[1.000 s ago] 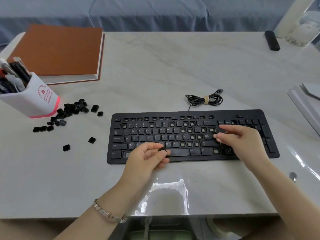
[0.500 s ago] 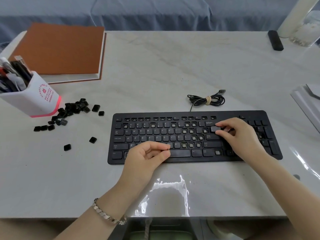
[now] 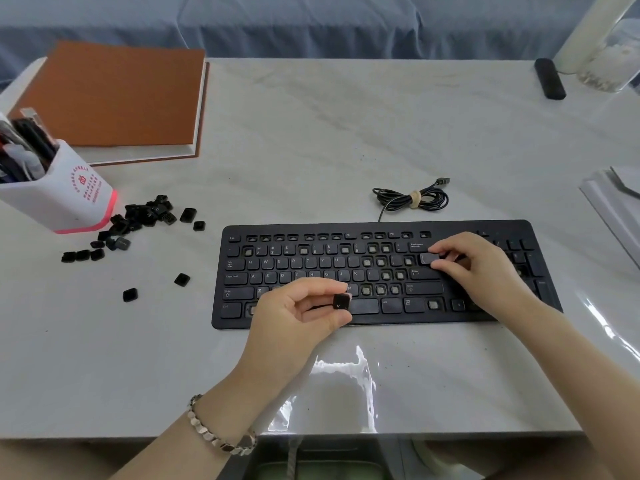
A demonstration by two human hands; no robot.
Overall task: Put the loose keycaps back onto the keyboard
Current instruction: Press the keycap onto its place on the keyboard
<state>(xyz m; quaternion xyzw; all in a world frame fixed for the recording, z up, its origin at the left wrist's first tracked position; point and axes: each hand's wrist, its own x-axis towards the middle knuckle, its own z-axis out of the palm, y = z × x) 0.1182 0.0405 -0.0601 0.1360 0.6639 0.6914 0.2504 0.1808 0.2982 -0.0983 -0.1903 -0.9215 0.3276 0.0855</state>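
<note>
place: desk workspace | cues: pen holder point(image 3: 59, 199), notebook point(image 3: 110, 95), keyboard point(image 3: 457, 228)

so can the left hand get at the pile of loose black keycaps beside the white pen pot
Probably: only pale tabletop and two stray keycaps lie between the left hand and the black keycap pile. But it pinches one square black keycap.

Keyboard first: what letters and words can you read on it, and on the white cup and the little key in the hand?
"Q W E R T Y": top letter row of the keyboard.
"Caps Lock", "Backspace", "Enter": its wide keys.
Red print on the white pen cup: too blurred to read.
Mark on the keycap pinched by the left hand: too small to read.
</note>
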